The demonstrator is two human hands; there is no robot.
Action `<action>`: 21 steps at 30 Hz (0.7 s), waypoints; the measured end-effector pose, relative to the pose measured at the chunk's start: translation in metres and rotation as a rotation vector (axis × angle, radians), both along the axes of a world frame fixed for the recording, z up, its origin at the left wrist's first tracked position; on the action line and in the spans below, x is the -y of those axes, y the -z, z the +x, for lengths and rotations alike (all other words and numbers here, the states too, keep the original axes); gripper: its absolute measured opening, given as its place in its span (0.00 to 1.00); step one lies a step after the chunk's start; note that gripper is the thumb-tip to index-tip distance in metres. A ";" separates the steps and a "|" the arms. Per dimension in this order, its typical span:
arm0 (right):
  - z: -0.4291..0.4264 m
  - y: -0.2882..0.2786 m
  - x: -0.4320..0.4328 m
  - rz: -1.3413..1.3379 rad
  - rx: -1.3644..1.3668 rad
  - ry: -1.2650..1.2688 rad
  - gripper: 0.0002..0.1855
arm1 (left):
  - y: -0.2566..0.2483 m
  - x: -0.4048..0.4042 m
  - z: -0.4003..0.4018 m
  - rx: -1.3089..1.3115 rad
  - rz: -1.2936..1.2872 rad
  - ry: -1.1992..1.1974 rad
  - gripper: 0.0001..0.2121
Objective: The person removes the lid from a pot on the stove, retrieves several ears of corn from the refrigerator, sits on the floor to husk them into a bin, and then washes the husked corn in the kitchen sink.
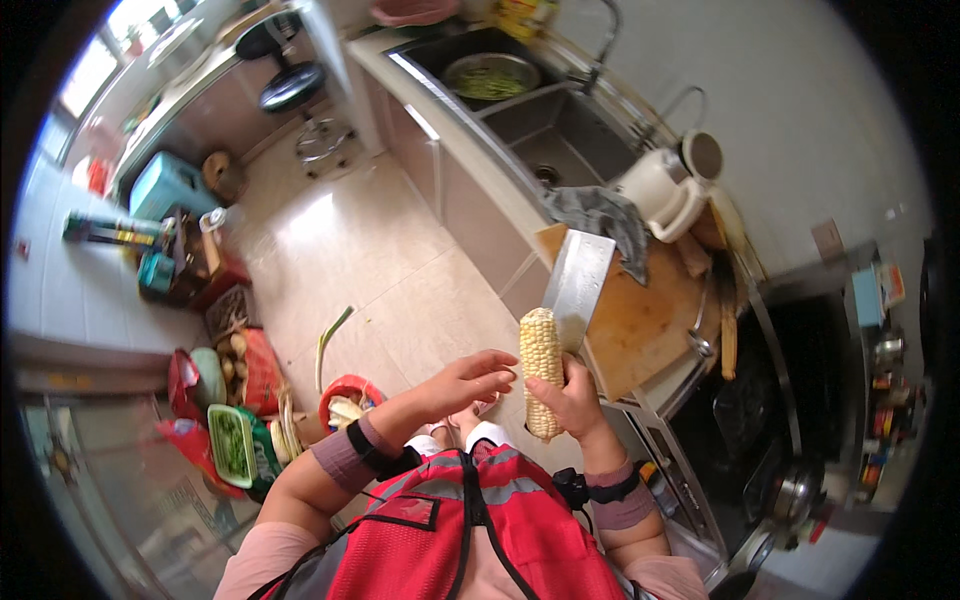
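My right hand grips a peeled corn cob with pale yellow kernels, the thumb pressed across its front. The cob stands nearly upright in the view. Behind it, the broad metal blade of a cleaver slants up past the edge of the wooden cutting board. The cleaver's handle is hidden by the cob and my hand, so I cannot tell how it is held. My left hand is just left of the cob, fingers spread and nothing in them.
A double sink holds a metal bowl of green vegetables. A grey cloth and a white kettle stand by the board; a ladle lies on it. Below left are a red bucket, a scallion and a green vegetable basket.
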State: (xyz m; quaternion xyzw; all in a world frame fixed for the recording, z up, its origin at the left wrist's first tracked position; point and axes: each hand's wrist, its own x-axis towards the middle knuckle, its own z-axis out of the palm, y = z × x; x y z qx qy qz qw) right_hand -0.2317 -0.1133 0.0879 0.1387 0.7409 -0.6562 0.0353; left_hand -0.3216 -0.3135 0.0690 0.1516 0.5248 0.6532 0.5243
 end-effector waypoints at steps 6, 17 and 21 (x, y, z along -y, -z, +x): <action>-0.019 -0.026 0.077 0.682 -0.073 -0.286 0.29 | -0.003 0.045 0.035 0.102 0.135 -0.295 0.24; -0.009 -0.002 0.083 0.080 0.068 -0.396 0.43 | 0.025 0.155 0.111 0.530 0.569 -0.906 0.28; 0.001 0.004 0.084 0.076 -0.031 -0.474 0.45 | 0.033 0.200 0.176 0.505 0.647 -1.196 0.23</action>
